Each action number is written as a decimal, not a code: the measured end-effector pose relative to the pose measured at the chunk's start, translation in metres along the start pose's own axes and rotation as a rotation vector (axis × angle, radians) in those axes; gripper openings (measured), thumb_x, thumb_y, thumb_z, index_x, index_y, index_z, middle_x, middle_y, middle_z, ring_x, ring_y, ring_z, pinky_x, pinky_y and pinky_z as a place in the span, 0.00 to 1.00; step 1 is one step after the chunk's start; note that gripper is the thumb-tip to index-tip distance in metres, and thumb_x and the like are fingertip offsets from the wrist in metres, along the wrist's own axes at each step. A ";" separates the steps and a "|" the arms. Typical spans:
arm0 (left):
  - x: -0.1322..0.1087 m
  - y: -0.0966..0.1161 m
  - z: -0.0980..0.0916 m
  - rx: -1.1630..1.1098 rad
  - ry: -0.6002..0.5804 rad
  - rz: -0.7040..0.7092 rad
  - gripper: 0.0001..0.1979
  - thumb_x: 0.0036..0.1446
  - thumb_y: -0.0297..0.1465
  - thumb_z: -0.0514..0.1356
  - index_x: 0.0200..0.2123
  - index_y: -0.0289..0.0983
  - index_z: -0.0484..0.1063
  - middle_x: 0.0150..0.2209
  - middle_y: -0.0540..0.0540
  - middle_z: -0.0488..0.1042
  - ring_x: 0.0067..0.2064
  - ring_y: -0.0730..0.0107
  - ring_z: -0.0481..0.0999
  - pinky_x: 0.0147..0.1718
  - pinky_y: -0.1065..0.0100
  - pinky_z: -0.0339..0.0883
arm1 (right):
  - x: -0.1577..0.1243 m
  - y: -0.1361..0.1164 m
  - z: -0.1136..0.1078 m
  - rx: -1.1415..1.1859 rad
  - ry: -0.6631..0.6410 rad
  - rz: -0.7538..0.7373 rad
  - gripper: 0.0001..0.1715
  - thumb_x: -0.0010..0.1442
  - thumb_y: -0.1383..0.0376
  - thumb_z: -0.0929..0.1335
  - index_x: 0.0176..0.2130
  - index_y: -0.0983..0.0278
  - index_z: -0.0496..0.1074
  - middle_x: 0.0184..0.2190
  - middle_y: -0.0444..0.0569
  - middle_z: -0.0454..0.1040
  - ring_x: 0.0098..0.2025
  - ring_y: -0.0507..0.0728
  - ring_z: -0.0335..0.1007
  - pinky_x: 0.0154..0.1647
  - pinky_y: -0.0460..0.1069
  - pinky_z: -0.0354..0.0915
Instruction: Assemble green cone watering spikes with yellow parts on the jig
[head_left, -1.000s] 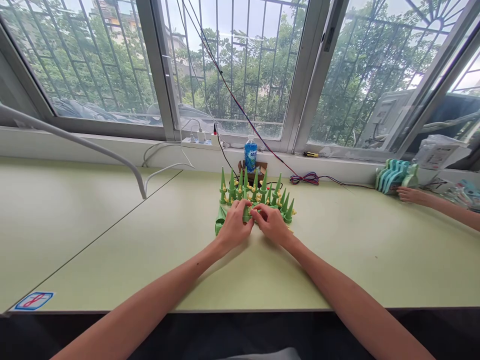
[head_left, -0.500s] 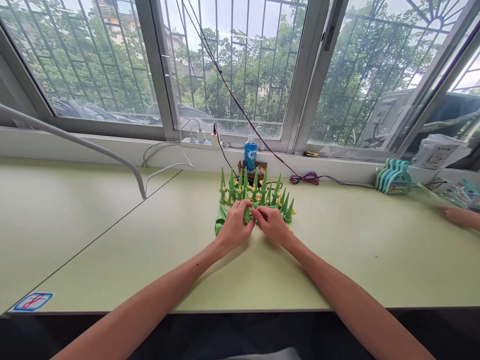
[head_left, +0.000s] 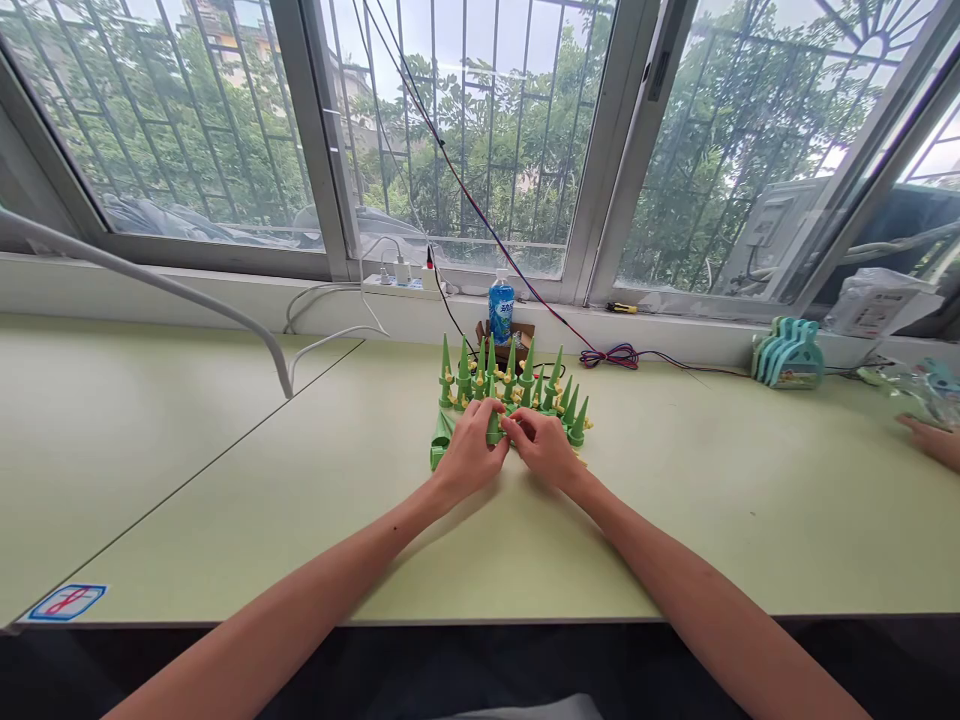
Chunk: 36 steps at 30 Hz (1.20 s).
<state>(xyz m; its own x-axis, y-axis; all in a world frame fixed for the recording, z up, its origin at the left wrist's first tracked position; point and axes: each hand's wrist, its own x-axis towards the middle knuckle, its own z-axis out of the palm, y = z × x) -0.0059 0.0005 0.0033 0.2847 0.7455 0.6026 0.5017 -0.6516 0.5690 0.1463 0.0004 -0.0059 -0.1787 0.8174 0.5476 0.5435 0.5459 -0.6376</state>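
Observation:
My left hand [head_left: 472, 448] is closed around a green cone-shaped plastic spike [head_left: 493, 430], held upright just above the table. My right hand [head_left: 546, 447] meets it from the other side, its thumb and index finger pinched at a small yellow part on the spike's side; the fingertips mostly cover that part. Just behind both hands stand several green spikes [head_left: 527, 380], points up, many with yellow valve-like pieces. More green spikes [head_left: 437, 455] lie on their sides left of my left hand. A few yellow pieces [head_left: 582, 461] show past my right wrist.
A blue bottle [head_left: 501, 308] and a brown box [head_left: 525, 333] stand behind the spikes. Coiled cable [head_left: 611, 356] and teal plastic items [head_left: 789, 355] lie along the back. Another person's hand [head_left: 930, 438] touches clear bags at far right. A grey cable [head_left: 225, 300] arches over the left side.
My hands stay almost in place, with only a slight shift of the right fingers at the spike. The other person's hand at far right has moved a little towards the right edge.

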 end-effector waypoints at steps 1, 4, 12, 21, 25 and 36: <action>0.000 0.000 0.000 0.003 0.002 0.001 0.11 0.54 0.26 0.57 0.43 0.38 0.65 0.40 0.45 0.68 0.38 0.67 0.70 0.33 0.67 0.67 | 0.000 -0.001 0.000 -0.001 -0.004 -0.004 0.23 0.64 0.50 0.60 0.29 0.63 0.68 0.18 0.41 0.61 0.20 0.50 0.52 0.24 0.46 0.51; -0.001 -0.002 0.001 0.010 0.000 0.005 0.12 0.53 0.25 0.56 0.43 0.38 0.65 0.40 0.45 0.68 0.35 0.68 0.69 0.33 0.66 0.67 | 0.000 -0.002 -0.001 -0.009 -0.016 -0.018 0.23 0.64 0.51 0.60 0.28 0.63 0.67 0.18 0.41 0.61 0.21 0.50 0.51 0.24 0.46 0.51; -0.001 -0.001 0.000 0.023 -0.015 0.019 0.11 0.53 0.25 0.57 0.42 0.38 0.65 0.39 0.45 0.68 0.37 0.68 0.70 0.32 0.67 0.66 | 0.001 0.001 0.000 -0.009 -0.005 -0.012 0.30 0.64 0.47 0.59 0.20 0.64 0.59 0.17 0.40 0.55 0.21 0.49 0.47 0.23 0.47 0.48; 0.000 0.000 0.000 0.009 -0.011 0.002 0.11 0.54 0.25 0.57 0.42 0.38 0.65 0.39 0.45 0.67 0.36 0.68 0.70 0.32 0.68 0.66 | 0.000 0.000 -0.001 -0.002 -0.004 -0.003 0.24 0.64 0.49 0.61 0.28 0.65 0.69 0.18 0.41 0.61 0.21 0.49 0.51 0.24 0.46 0.50; 0.000 0.002 0.000 0.021 -0.010 -0.003 0.11 0.54 0.25 0.57 0.42 0.38 0.65 0.39 0.45 0.68 0.36 0.69 0.69 0.31 0.69 0.66 | -0.001 -0.002 -0.001 0.015 -0.022 -0.032 0.22 0.65 0.53 0.60 0.29 0.64 0.68 0.18 0.41 0.61 0.21 0.49 0.52 0.24 0.46 0.50; 0.000 0.001 0.000 0.017 -0.021 0.014 0.11 0.53 0.25 0.58 0.41 0.38 0.65 0.39 0.45 0.68 0.38 0.67 0.70 0.30 0.69 0.66 | 0.001 0.003 0.001 0.018 -0.017 0.012 0.29 0.65 0.48 0.59 0.20 0.64 0.60 0.15 0.40 0.57 0.20 0.49 0.50 0.22 0.46 0.48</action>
<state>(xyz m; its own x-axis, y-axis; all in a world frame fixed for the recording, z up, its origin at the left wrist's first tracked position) -0.0057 -0.0004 0.0038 0.3092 0.7389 0.5987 0.5108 -0.6601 0.5508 0.1470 0.0027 -0.0080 -0.1862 0.8271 0.5303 0.5314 0.5387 -0.6538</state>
